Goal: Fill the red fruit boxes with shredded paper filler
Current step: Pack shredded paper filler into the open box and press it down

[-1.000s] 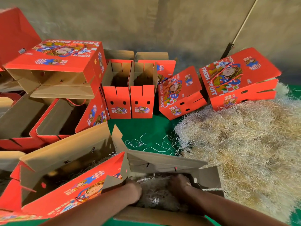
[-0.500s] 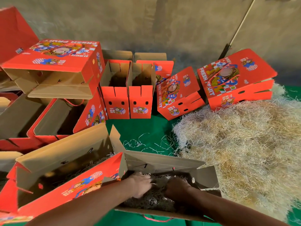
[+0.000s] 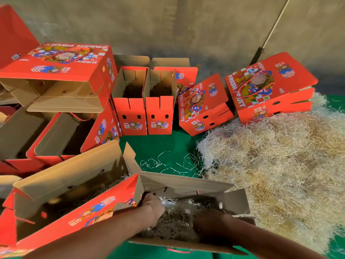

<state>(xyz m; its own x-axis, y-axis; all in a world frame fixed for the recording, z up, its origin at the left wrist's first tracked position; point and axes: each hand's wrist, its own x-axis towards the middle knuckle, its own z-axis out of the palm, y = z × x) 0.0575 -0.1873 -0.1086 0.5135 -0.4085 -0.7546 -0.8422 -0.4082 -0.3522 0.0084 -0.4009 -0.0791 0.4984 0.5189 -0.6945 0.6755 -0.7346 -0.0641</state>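
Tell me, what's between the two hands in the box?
In the head view, shredded paper fills the gap between the left hand and the right hand, inside the open box.

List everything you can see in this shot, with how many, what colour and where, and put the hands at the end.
open box being filled: one, brown cardboard inside, bottom centre, shredded paper in it
shredded paper pile: one, pale straw colour, right side on the green surface
loose paper strands: a few, whitish, on the green surface at centre
upright open boxes: two, red, centre back, side by side
closed boxes: two, red with "FRESH FRUIT" print, tilted, back right
open boxes on the left: several, red, stacked and lying on their sides
stick: one, pale, leaning on the wall, top right
left hand: in the box, at its left wall
right hand: in the box, in the filler, in shadow
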